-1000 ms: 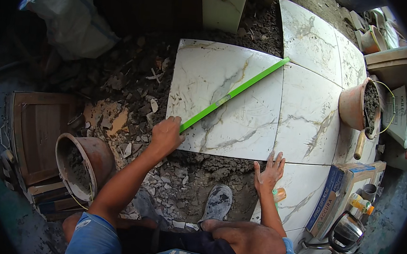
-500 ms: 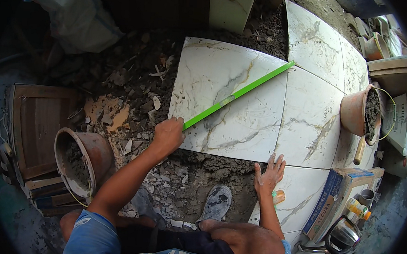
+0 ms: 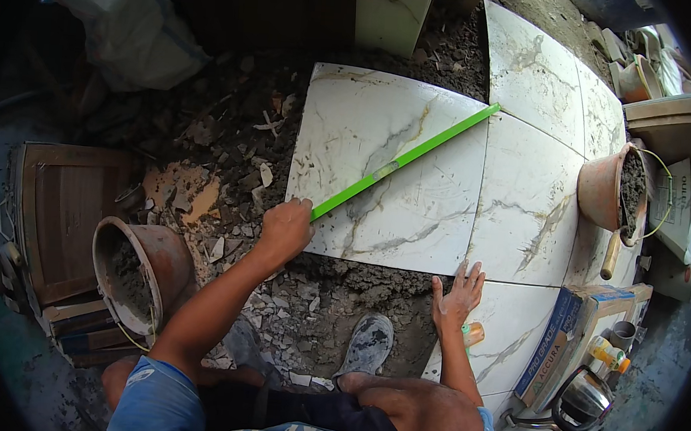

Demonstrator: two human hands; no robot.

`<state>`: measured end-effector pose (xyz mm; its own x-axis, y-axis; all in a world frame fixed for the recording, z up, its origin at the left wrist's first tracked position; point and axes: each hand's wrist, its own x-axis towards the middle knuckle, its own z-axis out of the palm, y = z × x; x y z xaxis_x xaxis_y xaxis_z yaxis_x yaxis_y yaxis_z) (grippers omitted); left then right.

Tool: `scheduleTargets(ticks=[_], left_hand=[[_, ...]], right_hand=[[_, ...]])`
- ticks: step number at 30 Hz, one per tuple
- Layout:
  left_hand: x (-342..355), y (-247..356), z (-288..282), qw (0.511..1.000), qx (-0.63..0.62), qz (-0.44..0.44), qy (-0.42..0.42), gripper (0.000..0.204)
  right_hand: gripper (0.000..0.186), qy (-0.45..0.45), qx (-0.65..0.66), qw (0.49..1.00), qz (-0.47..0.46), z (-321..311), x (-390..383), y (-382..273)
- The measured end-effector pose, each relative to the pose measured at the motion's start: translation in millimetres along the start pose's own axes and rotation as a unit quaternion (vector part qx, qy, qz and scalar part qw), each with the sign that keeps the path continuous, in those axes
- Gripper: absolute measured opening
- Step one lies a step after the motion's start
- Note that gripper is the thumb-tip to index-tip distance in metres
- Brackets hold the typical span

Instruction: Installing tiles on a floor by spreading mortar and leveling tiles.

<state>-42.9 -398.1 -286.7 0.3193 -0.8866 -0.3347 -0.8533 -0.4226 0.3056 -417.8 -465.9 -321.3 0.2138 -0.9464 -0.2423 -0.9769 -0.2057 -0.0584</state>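
Note:
My left hand (image 3: 287,231) is closed on the lower end of a long green spirit level (image 3: 405,158), which lies diagonally across a large white marble-patterned tile (image 3: 344,119), its far end reaching the neighbouring tiles. My right hand (image 3: 457,297) rests with fingers spread at the front edge of that tile, where it meets the tiles (image 3: 521,228) on the right. A small object with an orange part (image 3: 474,333) lies beside my right wrist, partly hidden by it. Dark mortar (image 3: 373,285) and broken rubble (image 3: 260,173) show around the front and left of the large tile.
Mortar buckets stand left (image 3: 158,254) and right (image 3: 600,189), the latter with a wooden-handled tool (image 3: 611,254). Also around are a white sack (image 3: 134,24), wooden cabinet door (image 3: 65,220), cardboard tile boxes (image 3: 561,335), a bottle (image 3: 604,354), metal tool (image 3: 581,392) and my feet (image 3: 368,345).
The whole view has shifted very slightly since a second ago. My hands and the level show no clear movement relative to the tiles.

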Motion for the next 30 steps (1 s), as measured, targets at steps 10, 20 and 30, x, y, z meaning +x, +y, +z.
scheduleTargets(ticks=[10, 20, 30], left_hand=[[2, 5, -17, 0.999, 0.003, -0.019, -0.039, 0.038], [-3, -7, -44, 0.995, -0.010, 0.058, -0.076, 0.029], [-5, 34, -107, 0.906, 0.087, 0.412, -0.042, 0.025]], right_hand=[[0.082, 0.016, -0.009, 1.000, -0.003, 5, 0, 3], [0.083, -0.010, 0.016, 1.000, 0.015, -25, 10, -11], [0.051, 0.020, -0.017, 0.966, -0.256, -153, 27, -32]])
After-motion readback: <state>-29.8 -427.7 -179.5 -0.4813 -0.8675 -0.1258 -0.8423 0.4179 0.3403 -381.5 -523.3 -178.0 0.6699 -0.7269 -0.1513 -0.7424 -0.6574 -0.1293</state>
